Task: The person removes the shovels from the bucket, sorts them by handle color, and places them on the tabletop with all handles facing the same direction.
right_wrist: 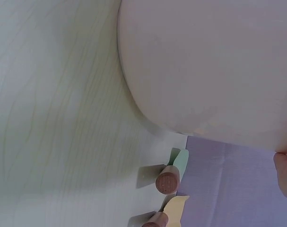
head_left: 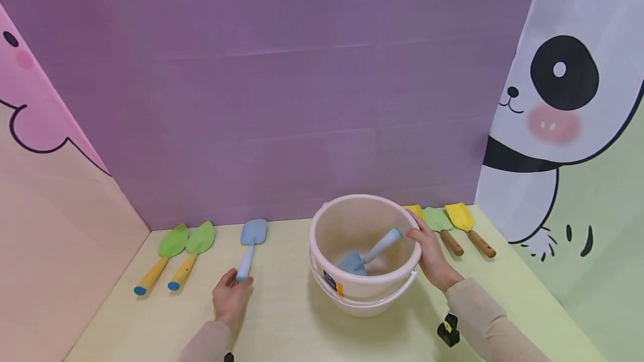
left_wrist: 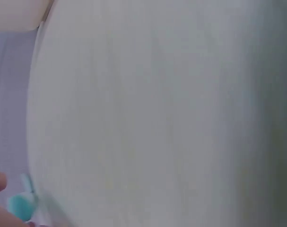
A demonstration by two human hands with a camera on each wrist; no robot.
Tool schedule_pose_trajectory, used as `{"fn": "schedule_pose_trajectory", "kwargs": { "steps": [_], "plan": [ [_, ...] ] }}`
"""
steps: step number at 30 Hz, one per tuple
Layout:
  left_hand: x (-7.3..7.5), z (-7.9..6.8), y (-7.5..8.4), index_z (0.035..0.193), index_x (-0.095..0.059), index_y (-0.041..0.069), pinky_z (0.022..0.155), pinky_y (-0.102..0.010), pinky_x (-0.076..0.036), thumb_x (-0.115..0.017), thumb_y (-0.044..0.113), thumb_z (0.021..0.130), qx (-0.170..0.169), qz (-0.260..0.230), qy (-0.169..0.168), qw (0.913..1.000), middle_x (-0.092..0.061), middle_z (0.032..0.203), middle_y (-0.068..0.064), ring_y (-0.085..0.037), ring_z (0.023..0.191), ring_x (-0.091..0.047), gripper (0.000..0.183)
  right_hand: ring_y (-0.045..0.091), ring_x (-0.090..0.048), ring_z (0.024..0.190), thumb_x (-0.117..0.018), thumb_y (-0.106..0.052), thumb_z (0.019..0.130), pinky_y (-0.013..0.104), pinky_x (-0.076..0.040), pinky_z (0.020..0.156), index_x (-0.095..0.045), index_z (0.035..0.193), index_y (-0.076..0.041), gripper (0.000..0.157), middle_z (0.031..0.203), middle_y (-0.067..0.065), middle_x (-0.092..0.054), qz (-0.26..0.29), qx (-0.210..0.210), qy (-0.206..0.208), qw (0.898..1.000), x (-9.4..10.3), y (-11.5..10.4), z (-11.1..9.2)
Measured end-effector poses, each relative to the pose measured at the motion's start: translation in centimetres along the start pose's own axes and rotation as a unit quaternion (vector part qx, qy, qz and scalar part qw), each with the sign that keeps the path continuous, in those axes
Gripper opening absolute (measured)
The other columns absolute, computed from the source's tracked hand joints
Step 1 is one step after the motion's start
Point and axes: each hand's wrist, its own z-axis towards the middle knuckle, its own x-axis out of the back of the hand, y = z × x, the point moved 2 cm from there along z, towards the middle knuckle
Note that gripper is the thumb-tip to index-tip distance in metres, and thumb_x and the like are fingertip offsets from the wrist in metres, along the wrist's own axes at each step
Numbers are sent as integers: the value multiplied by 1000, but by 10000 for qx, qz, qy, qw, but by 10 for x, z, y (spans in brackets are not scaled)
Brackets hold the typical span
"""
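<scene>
My left hand (head_left: 231, 298) is at the near end of a blue toy shovel (head_left: 254, 232), its thumb and fingers pinching the pale handle's end. In the left wrist view, fingertips sit beside the handle's teal end cap (left_wrist: 21, 206). My right hand (head_left: 431, 250) grips the right rim of a pale pink bucket (head_left: 364, 289), thumb over the edge. Inside the bucket lies a second blue shovel (head_left: 383, 246), blade down, its handle leaning toward the right rim. The bucket's wall (right_wrist: 204, 71) fills much of the right wrist view.
Two green leaf-shaped trowels (head_left: 173, 242) with yellow handles lie at the left of the table (head_left: 282, 328). On the right, a green shovel (head_left: 437, 219) and a yellow shovel (head_left: 460, 217) have wooden handles; another yellow one is partly hidden behind the bucket. A purple backdrop (head_left: 302, 99) stands behind.
</scene>
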Motion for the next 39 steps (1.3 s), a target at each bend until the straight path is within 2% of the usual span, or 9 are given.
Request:
{"fn": "schedule_pose_trajectory", "kwargs": {
  "steps": [4,11,17,19,22,26,30,34,39],
  "plan": [
    [11,-2,10,139,-23,-11,108,-47,-23,-58,11,85,-194,313,-475,9982,-26,142,-32,-45,132,-23,68,6,-40,114,-35,-5,87,26,-37,95,-19,146,-9,62,148,12,-24,11,38,2,10000,0,0,0],
    [30,-3,31,141,-17,-10,108,-47,-25,-53,12,89,-512,777,-962,9910,-22,145,-29,-43,134,-21,68,14,-37,120,-34,-5,87,24,-39,93,-19,146,-10,61,148,11,-24,33,-5,-51,10000,-1,0,0],
    [34,-13,52,141,-26,-5,106,-44,-30,-53,13,90,-673,898,-1440,9832,-29,144,-26,-37,133,-28,60,18,-34,123,-33,-5,88,24,-40,92,-19,146,-11,61,148,10,-24,57,-29,-76,10000,-1,1,1],
    [33,-17,60,139,-31,-3,105,-43,-32,-53,13,90,-842,1033,-1598,9781,-34,142,-24,-36,132,-33,56,19,-33,124,-33,-5,88,25,-39,92,-19,147,-11,61,148,10,-24,57,-24,-89,9999,-1,1,1],
    [31,-23,74,136,-39,0,104,-43,-34,-54,15,91,-1264,1407,-1846,9644,-41,139,-20,-34,129,-37,50,18,-33,124,-34,-5,88,26,-38,94,-19,147,-11,61,148,10,-24,51,-6,-113,9999,0,1,1],
    [27,-34,102,134,-43,2,103,-45,-35,-54,19,92,-1857,1690,-2249,9415,-45,137,-17,-34,127,-41,47,14,-37,120,-34,-5,88,28,-38,95,-20,146,-10,61,147,11,-25,21,2,-96,10000,1,0,1],
    [23,-45,130,132,-46,3,101,-46,-36,-54,20,92,-2300,1701,-2627,9215,-48,134,-17,-34,124,-43,45,10,-40,116,-35,-6,87,27,-39,94,-20,146,-10,60,147,10,-25,1,-1,-61,10000,2,0,0],
    [16,-57,150,129,-50,6,99,-45,-39,-57,21,90,-2671,1737,-2873,9033,-52,130,-15,-33,122,-46,42,12,-39,117,-35,-5,87,29,-38,95,-21,146,-10,60,147,10,-26,1,1,-75,10000,1,-1,0],
    [-5,-76,166,123,-55,5,98,-39,-41,-59,15,88,-3027,1773,-3205,8799,-57,122,-12,-28,115,-52,36,14,-38,118,-34,-5,87,34,-35,99,-21,146,-10,60,146,10,-27,17,15,-64,10000,-1,-1,1]
  ]
}}
